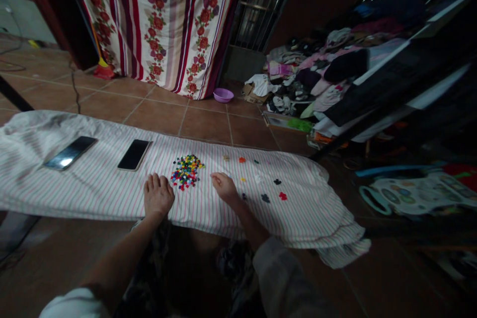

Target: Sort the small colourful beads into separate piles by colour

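A pile of small multicoloured pieces, too small to name, lies on a striped cloth. My left hand rests flat on the cloth just left of the pile, fingers stretched out. To the pile's right, my right hand is closed with its fingertips pinched together; whatever is in them is too small to make out. Beyond it, little groups sorted by colour are spread out, among them an orange group, a white group, a black group, a grey group and a red group.
Two phones, one dark and one reflecting light, lie at the left on the cloth. A purple basin stands on the tiled floor near a floral curtain. Heaped clothes fill the right side.
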Tool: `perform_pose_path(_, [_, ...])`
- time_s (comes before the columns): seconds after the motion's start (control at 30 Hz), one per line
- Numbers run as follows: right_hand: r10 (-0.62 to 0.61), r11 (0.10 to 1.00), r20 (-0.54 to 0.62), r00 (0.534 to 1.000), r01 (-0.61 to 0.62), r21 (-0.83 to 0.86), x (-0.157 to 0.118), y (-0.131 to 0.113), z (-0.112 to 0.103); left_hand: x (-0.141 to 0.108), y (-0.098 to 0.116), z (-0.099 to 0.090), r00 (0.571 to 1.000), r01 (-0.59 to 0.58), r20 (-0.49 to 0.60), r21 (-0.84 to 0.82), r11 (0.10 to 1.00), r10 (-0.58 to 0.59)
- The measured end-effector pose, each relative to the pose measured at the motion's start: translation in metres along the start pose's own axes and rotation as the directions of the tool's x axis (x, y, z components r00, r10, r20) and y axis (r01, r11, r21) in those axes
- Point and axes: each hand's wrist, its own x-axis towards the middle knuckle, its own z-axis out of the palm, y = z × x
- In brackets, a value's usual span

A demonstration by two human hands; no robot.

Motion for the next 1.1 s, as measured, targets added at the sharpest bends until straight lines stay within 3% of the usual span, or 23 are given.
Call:
perform_pose_path(0.13, [0.027,0.987,0.088,0.996,-0.012,-0.160,0.023,-0.019,0.022,0.000,-0.001,0.003,1.000,-0.001,-0.010,-0.005,1.000,0.001])
perform_pose_path(0.4, [0.241,0.922,0.249,0.938,-0.142,-0.359,0.054,-0.044,0.036,0.000,-0.002,0.006,0.999,-0.010,-0.038,0.039,0.999,0.012])
perform_pose_path(0.77, [0.301,0.917,0.176,0.937,-0.233,-0.325,0.050,-0.050,0.042,0.000,-0.001,0.004,1.000,0.001,-0.023,0.015,1.000,0.000])
perform_pose_path(1.1, [0.299,0.899,0.103,0.949,-0.244,-0.364,0.047,-0.048,0.049,0.000,-0.001,0.005,1.000,0.006,-0.023,0.015,1.000,-0.006])
